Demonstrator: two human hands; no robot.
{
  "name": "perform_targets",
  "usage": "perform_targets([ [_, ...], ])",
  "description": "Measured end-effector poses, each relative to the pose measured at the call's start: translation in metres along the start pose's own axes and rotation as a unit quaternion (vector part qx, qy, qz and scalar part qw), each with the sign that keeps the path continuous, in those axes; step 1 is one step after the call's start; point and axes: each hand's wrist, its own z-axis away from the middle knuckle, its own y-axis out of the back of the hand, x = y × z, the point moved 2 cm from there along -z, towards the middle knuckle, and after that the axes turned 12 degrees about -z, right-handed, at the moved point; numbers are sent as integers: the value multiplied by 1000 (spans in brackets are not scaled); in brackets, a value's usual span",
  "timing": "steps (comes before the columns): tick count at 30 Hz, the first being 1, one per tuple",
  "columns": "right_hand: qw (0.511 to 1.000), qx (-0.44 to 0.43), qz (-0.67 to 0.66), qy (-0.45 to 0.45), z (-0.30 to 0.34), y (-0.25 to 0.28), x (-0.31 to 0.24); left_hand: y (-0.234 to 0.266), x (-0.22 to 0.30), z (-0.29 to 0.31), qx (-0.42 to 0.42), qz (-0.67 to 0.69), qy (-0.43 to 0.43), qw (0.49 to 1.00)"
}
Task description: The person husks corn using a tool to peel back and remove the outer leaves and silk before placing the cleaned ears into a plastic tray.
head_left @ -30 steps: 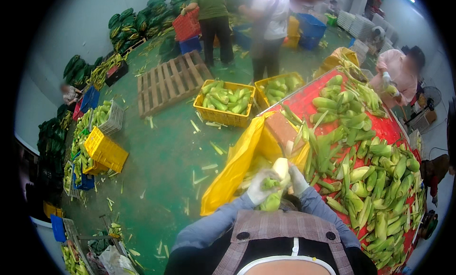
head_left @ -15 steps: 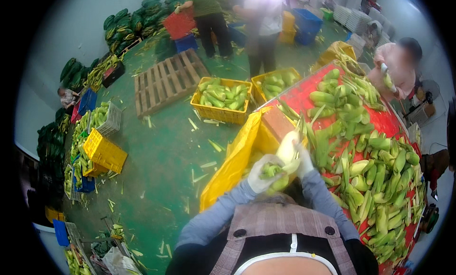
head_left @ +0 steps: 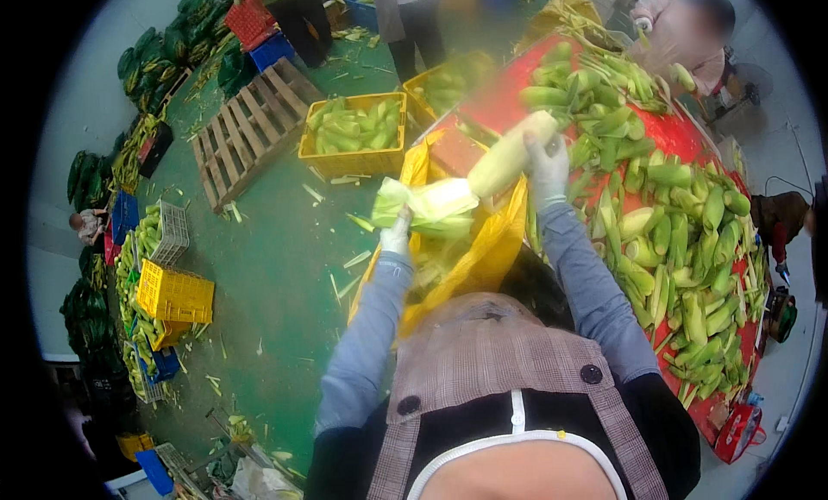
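Both of my hands wear whitish gloves. My right hand (head_left: 548, 168) is closed round the upper part of a pale, mostly bare ear of corn (head_left: 502, 162), which slants down to the left. In my left hand (head_left: 397, 234) is a bunch of light green corn husks (head_left: 424, 207), gripped at its left end. The husks and the ear's lower end meet or overlap; whether they are still joined I cannot tell. Below both hands a yellow sack (head_left: 485, 257) hangs open against my front, beside the red tabletop (head_left: 509, 75).
Unpeeled corn (head_left: 690, 267) heaps the red table on my right. Ahead stand a yellow crate (head_left: 354, 159) of green ears and a wooden pallet (head_left: 250, 125). Across the table is a person in pink (head_left: 681, 38). Husk scraps litter the green floor (head_left: 276, 327).
My hands have moved apart and forward. The left one has pulled the husks down and left along the ear, while the right one has lifted the ear. The view has shifted too.
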Motion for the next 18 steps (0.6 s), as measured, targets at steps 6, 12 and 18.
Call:
perform_targets([
  [6, 979, -42, 187, 67, 20, -6, -13, -12, -8, -2, 112, -308, -313, 891],
  [12, 977, -156, 141, 46, 62, -43, -27, -77, 30, 13, -87, -491, -232, 835],
  [18, 942, -212, 236, 110, 80, -46, -50, -87, 3, -2, -222, -430, -138, 864],
])
